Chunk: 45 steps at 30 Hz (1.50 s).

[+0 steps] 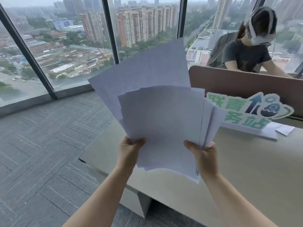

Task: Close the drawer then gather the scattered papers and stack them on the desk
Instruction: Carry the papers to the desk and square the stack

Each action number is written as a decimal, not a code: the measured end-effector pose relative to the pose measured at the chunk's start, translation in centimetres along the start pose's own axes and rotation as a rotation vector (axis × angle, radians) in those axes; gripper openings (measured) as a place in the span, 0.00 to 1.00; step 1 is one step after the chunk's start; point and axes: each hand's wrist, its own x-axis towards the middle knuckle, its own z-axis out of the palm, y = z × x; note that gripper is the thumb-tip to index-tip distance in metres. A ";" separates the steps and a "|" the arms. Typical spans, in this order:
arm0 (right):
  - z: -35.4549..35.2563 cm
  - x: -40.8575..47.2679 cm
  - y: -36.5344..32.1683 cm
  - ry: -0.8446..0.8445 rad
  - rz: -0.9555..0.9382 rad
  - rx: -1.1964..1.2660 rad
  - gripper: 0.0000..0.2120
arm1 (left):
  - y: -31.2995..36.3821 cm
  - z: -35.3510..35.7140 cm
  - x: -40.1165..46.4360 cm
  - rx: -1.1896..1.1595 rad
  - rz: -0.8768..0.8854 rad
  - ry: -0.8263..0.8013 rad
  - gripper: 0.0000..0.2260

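Both hands hold a loose, fanned sheaf of white papers point(162, 122) upright above the desk point(246, 161). The left hand point(129, 149) pinches the lower left edge, fingers clenched on the sheets; the right hand point(202, 154) grips the lower right edge, thumb in front. The sheets are thin, smooth and rectangular, their corners splayed unevenly. Beyond the fingers, to the right, a green-lettered cut-out sign point(246, 110) stands on the pale, matte desk beside a flat white sheet point(285, 129). Behind a brown rounded divider point(246, 86) sits another person point(246, 51).

Green sign point(246, 110) before brown partition point(246, 84); seated person point(246, 53) behind
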 end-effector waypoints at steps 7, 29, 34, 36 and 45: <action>-5.7 2.4 0.2 0.083 -0.028 0.025 0.08 | -1.3 7.1 1.0 -0.018 0.012 -0.062 0.08; -8.8 0.6 4.3 0.233 -0.088 0.089 0.12 | -4.5 9.7 2.0 -0.059 -0.053 -0.350 0.14; -8.6 1.1 4.1 0.229 -0.132 0.036 0.19 | -4.2 8.9 2.9 -0.053 -0.003 -0.360 0.19; -8.7 0.9 4.5 0.227 -0.115 0.050 0.23 | -4.6 8.4 2.9 -0.040 -0.020 -0.359 0.24; -7.7 1.4 3.5 0.270 -0.248 0.125 0.24 | -4.2 9.7 2.8 -0.050 0.000 -0.419 0.29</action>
